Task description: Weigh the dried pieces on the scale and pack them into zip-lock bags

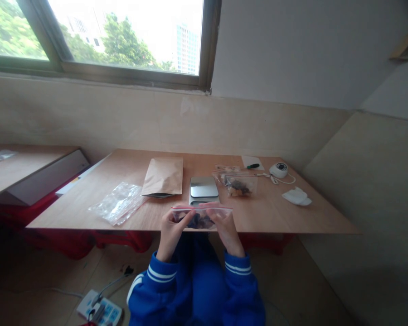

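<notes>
A clear zip bag (199, 220) with a red seal strip and dark and pale pieces inside is held up at the table's front edge. My left hand (177, 226) grips its left end, thumb along the strip. On the right end, my right hand (225, 224) pinches the bag near the seal. Just beyond the bag is a small digital scale (204, 187) with a shiny metal plate. Whether the seal is fully closed cannot be made out. The bag's lower part is partly hidden by my hands.
A brown paper pouch (165, 176) and flat clear zip bags (117, 203) lie left of the scale. Filled bags (240, 186) lie to its right. Farther right are a green-handled tool (253, 166), a white dome camera (278, 170) and crumpled white tissue (297, 196). A power strip (100, 310) is on the floor.
</notes>
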`<move>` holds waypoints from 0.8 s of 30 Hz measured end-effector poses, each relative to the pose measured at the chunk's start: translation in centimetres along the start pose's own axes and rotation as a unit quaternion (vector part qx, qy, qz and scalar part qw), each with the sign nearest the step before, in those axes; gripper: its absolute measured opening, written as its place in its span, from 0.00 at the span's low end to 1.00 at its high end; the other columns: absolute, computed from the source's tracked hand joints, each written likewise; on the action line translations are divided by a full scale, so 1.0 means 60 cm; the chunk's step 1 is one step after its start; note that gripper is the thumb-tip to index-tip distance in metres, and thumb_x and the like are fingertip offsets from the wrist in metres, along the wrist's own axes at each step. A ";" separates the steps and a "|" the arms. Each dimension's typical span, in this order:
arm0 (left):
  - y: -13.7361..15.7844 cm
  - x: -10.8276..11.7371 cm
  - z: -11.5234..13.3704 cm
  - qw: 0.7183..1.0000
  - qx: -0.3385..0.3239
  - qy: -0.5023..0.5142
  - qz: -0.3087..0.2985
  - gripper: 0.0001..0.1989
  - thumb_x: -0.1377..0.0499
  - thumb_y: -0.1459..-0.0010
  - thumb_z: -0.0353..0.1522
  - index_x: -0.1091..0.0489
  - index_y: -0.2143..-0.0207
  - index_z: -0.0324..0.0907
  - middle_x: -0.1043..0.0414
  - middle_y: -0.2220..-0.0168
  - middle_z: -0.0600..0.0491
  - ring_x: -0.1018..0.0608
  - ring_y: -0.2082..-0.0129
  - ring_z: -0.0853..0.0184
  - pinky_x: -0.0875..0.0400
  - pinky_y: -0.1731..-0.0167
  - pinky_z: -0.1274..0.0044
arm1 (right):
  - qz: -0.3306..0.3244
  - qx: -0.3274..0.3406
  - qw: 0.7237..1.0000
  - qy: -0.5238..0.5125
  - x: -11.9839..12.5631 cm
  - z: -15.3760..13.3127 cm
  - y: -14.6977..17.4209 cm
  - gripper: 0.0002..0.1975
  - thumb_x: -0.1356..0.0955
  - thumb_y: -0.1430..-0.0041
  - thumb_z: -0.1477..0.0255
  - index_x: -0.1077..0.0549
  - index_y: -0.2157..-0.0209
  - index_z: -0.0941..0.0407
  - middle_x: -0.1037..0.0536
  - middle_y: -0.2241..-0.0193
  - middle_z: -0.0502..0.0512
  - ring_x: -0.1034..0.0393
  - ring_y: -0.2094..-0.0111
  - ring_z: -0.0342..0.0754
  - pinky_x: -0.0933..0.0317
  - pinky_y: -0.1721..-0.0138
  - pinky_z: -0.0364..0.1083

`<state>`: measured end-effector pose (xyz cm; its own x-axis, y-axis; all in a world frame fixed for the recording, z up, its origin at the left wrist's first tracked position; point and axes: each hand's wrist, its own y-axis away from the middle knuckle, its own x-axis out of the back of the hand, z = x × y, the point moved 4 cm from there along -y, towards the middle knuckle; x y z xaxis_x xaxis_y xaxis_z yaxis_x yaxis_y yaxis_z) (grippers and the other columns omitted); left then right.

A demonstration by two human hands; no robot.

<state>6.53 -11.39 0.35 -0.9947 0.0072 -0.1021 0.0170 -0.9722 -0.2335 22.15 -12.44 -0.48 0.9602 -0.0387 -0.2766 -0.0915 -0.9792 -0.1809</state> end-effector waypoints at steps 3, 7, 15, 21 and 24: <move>0.000 0.002 0.000 1.000 -0.009 -0.014 -0.010 0.11 0.35 0.50 0.38 0.24 0.70 0.38 0.22 0.72 0.50 0.21 0.68 0.63 0.27 0.69 0.76 | 0.009 0.001 1.000 0.021 -0.002 0.001 0.001 0.11 0.28 0.48 0.63 0.21 0.66 0.55 0.18 0.67 0.55 0.23 0.64 0.52 0.30 0.60 0.50; 0.000 0.004 0.005 1.000 -0.022 -0.019 -0.010 0.10 0.35 0.49 0.38 0.24 0.70 0.39 0.22 0.70 0.50 0.21 0.65 0.61 0.27 0.67 0.75 | 0.008 0.030 0.999 0.044 -0.005 -0.007 0.004 0.08 0.29 0.46 0.65 0.22 0.66 0.54 0.19 0.68 0.52 0.24 0.65 0.49 0.31 0.60 0.47; 0.004 0.002 0.007 0.999 -0.021 -0.017 0.029 0.11 0.34 0.51 0.38 0.24 0.71 0.38 0.23 0.72 0.51 0.22 0.70 0.63 0.27 0.69 0.76 | 0.070 0.071 0.992 0.071 -0.007 -0.010 0.008 0.07 0.29 0.47 0.65 0.24 0.72 0.54 0.22 0.74 0.49 0.28 0.70 0.46 0.32 0.65 0.44; 0.004 0.001 0.000 1.000 0.007 0.022 0.001 0.14 0.34 0.51 0.38 0.25 0.65 0.38 0.21 0.68 0.49 0.20 0.66 0.62 0.25 0.65 0.74 | 0.025 0.033 0.999 0.019 -0.016 -0.005 0.005 0.08 0.29 0.46 0.64 0.22 0.66 0.53 0.19 0.69 0.51 0.25 0.66 0.48 0.31 0.61 0.46; 0.003 0.000 0.002 1.000 0.010 0.021 -0.005 0.15 0.33 0.53 0.37 0.25 0.63 0.38 0.21 0.67 0.49 0.20 0.66 0.61 0.25 0.64 0.73 | -0.002 0.023 0.999 0.022 -0.019 -0.006 0.006 0.10 0.30 0.45 0.63 0.21 0.65 0.54 0.19 0.67 0.53 0.24 0.64 0.49 0.31 0.59 0.48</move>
<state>6.53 -11.58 0.40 -0.9899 0.0268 -0.1395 0.0038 -0.9767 -0.2147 21.14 -12.83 0.13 0.9712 -0.0435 -0.2343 -0.0978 -0.9693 -0.2254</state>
